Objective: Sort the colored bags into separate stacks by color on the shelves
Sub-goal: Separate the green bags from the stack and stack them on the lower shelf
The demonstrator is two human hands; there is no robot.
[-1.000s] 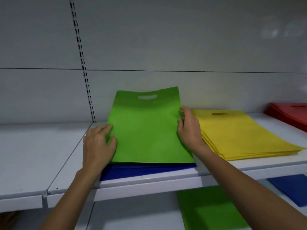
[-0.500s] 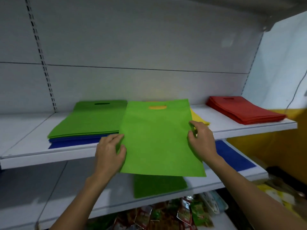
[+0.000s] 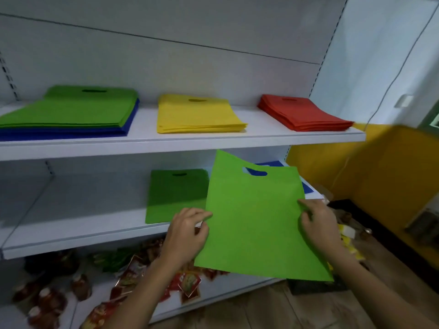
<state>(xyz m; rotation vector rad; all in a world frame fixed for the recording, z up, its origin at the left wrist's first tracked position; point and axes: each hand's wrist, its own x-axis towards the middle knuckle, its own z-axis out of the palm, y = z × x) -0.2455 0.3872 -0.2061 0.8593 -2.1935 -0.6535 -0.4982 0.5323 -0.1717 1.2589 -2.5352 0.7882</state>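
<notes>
We're holding one green bag (image 3: 256,222) in mid-air, centre-right of the frame, in front of the middle shelf (image 3: 83,231). It is tilted, with the handle cut-out at the top. Left hand (image 3: 187,236) pinches its left edge, right hand (image 3: 318,224) pinches its right edge, fingers curled on the fabric on both sides.

Upper shelf (image 3: 190,141), left to right:
- green stack (image 3: 71,108) lying on a blue stack (image 3: 59,134)
- yellow stack (image 3: 197,115), apart from both neighbours
- red stack (image 3: 301,112) near the shelf's right end

Middle shelf: a flat green bag on the shelf (image 3: 175,195), just left of the held one and partly covered by it. A blue bag (image 3: 306,187) sits behind the held one, showing at its right edge and through the cut-out.

Lower left of the frame: snack packets (image 3: 118,281), blurred.
</notes>
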